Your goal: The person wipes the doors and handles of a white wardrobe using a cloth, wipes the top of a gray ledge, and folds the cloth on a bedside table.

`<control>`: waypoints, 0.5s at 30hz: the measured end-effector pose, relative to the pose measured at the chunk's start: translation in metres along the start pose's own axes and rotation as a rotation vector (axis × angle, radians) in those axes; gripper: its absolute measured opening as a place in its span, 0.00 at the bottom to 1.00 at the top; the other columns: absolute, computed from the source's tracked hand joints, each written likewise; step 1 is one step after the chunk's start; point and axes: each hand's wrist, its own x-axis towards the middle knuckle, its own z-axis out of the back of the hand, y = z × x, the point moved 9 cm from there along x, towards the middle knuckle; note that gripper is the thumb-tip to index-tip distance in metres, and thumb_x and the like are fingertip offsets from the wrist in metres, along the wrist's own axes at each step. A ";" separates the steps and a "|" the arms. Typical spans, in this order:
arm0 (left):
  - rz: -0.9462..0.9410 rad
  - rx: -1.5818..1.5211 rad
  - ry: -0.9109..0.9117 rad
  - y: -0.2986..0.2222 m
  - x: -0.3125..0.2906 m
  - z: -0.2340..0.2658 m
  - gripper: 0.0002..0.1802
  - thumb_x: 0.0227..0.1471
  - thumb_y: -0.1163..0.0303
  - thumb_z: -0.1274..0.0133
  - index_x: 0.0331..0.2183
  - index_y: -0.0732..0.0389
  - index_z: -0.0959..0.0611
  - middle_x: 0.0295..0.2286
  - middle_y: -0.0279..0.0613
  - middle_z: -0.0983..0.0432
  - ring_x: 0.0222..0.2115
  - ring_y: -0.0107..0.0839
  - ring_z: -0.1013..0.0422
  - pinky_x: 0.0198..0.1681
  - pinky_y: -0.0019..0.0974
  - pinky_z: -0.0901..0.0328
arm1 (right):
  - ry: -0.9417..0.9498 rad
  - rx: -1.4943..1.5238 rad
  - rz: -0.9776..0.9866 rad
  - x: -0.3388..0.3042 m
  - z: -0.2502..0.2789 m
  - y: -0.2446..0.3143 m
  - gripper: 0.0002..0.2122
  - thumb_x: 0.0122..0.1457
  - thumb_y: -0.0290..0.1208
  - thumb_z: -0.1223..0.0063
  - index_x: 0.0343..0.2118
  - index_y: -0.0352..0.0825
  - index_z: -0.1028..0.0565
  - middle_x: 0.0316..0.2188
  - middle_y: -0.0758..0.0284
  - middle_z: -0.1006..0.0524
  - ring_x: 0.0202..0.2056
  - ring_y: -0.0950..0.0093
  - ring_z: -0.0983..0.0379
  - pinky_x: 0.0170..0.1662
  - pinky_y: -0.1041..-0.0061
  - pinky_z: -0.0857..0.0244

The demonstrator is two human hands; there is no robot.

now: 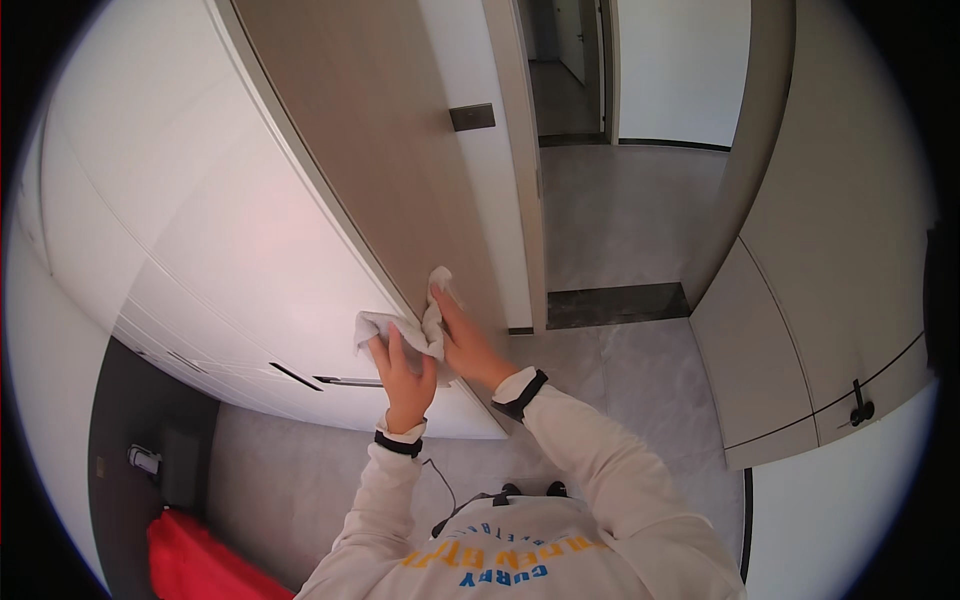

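Observation:
A pale grey-white cloth (378,323) is folded around the upright edge of a tall cabinet. Its left part lies against the glossy white front (250,230), and its right part reaches onto the wood-brown side panel (370,130). My left hand (406,388) has its fingers bent on the cloth, pressing it to the white front. On the other side of the edge, my right hand (470,345) grips the cloth against the brown side, thumb and fingers partly hidden by it. Black bands circle both wrists, over light sleeves.
A doorway with a dark threshold (618,305) opens ahead to the right. Beige cabinet doors (780,350) with a black handle (860,405) line the right side. Lower left are a red cloth-like thing (205,560) and a dark panel (130,430). Grey tile floor (640,400) lies between.

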 end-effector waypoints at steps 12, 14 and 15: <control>-0.095 0.029 0.008 -0.028 0.032 0.020 0.36 0.47 0.78 0.46 0.58 0.67 0.37 0.59 0.72 0.55 0.61 0.66 0.54 0.61 0.53 0.52 | 0.005 0.047 0.173 0.050 0.007 0.016 0.34 0.58 0.18 0.61 0.67 0.35 0.57 0.68 0.54 0.57 0.68 0.57 0.64 0.68 0.65 0.68; -0.066 0.055 -0.011 -0.028 0.029 0.019 0.37 0.47 0.78 0.45 0.59 0.67 0.37 0.60 0.72 0.56 0.62 0.66 0.56 0.61 0.53 0.53 | 0.014 0.061 0.183 0.059 0.008 0.009 0.34 0.58 0.18 0.61 0.67 0.35 0.59 0.68 0.54 0.59 0.68 0.57 0.66 0.68 0.65 0.69; -0.046 0.064 -0.023 -0.029 0.029 0.018 0.37 0.47 0.77 0.44 0.59 0.67 0.37 0.60 0.72 0.57 0.62 0.65 0.57 0.62 0.53 0.54 | 0.012 0.041 0.182 0.068 0.011 0.004 0.34 0.59 0.19 0.61 0.67 0.35 0.60 0.68 0.54 0.60 0.68 0.56 0.67 0.68 0.64 0.68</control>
